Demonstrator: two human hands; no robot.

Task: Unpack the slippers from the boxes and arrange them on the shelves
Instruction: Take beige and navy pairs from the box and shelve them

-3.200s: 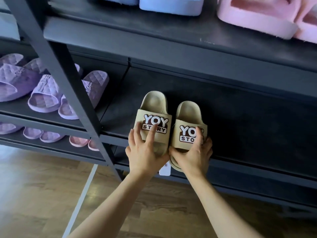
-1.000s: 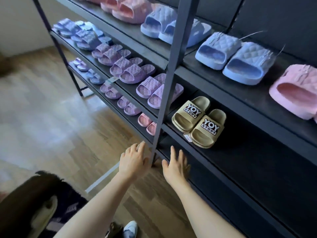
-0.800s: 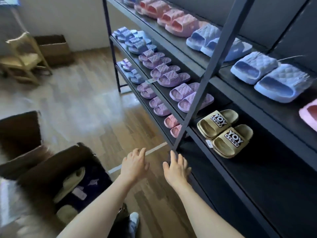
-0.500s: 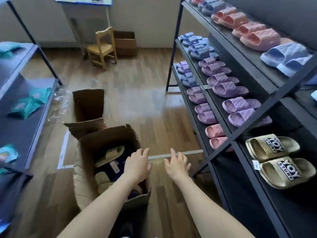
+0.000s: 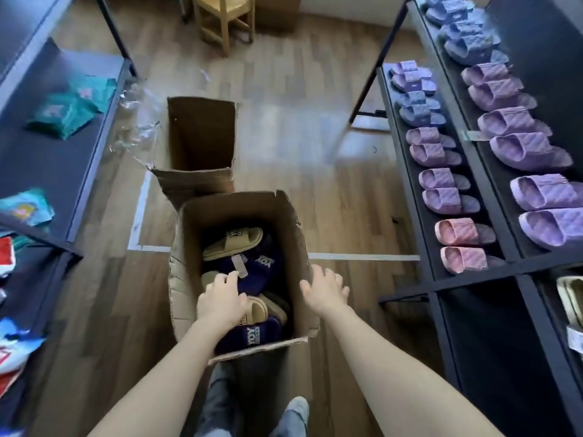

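Observation:
An open cardboard box (image 5: 186,247) stands on the floor right in front of me. Inside lie tan slippers (image 5: 233,244) and navy slippers (image 5: 268,263) with "YOY" logos, several in a loose pile. My left hand (image 5: 220,299) reaches down into the box with relaxed fingers over the slippers, holding nothing that I can see. My right hand (image 5: 325,288) hovers open at the box's right wall. The black shelf rack (image 5: 473,272) runs along the right, carrying rows of purple slippers (image 5: 530,149) and a pink pair (image 5: 457,244). One edge of a tan slipper (image 5: 569,298) shows on the rack at far right.
A second cardboard box (image 5: 202,137) stands open behind the first. Crumpled clear plastic (image 5: 138,127) lies beside it. A dark shelf unit (image 5: 56,152) with teal packets runs along the left. A small wooden chair (image 5: 224,17) stands at the back. My legs and shoe (image 5: 296,411) are below.
I have turned away from the rack, where the tan pair stays, toward the floor box. Both hands came off the slippers and moved down; the left one has entered the box.

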